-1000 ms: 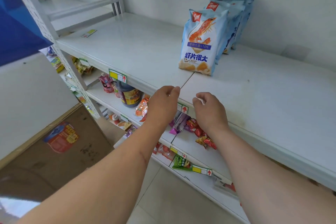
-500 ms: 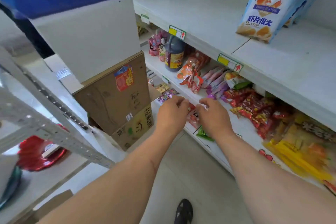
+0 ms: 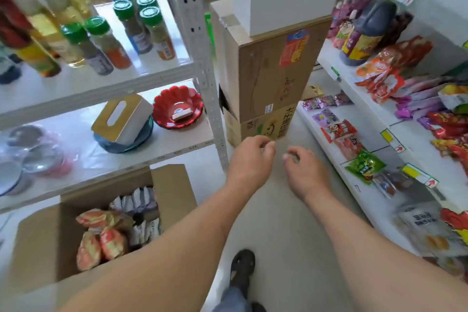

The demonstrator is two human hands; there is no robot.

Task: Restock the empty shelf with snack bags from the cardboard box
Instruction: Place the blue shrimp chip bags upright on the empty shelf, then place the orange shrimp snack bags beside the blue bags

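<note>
Both hands empty over the floor aisle, fingers loosely curled: left hand [image 3: 249,159], right hand [image 3: 305,172], near each other but apart. Open cardboard box [image 3: 174,185] sits near left, snack bags [image 3: 101,238] inside. Stacked cartons [image 3: 266,76] far centre.

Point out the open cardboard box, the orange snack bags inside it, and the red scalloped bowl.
open cardboard box [image 3: 174,185]: head view, inner face of right flap.
orange snack bags [image 3: 111,242]: head view, front bag's middle.
red scalloped bowl [image 3: 164,109]: head view, left inner wall.
</note>
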